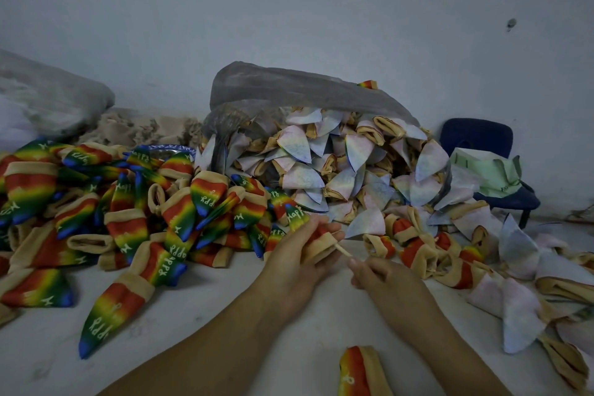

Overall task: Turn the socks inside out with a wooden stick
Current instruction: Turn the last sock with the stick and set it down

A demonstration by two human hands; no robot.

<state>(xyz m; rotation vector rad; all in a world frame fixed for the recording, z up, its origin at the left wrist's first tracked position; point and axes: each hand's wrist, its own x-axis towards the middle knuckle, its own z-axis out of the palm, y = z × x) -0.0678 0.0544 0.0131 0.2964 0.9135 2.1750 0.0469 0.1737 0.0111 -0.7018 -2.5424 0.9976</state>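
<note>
The left hand (297,255) holds a sock (319,247), its fingers curled round the tan cuff. The right hand (379,275) pinches a thin wooden stick (343,251), and the stick's far end goes into the sock's open mouth. On the left lies a big heap of rainbow socks (128,202) (some say "Happy"). Behind the hands, pale socks (337,170) spill from a clear plastic bag (289,87) onto the white floor (209,299)
</note>
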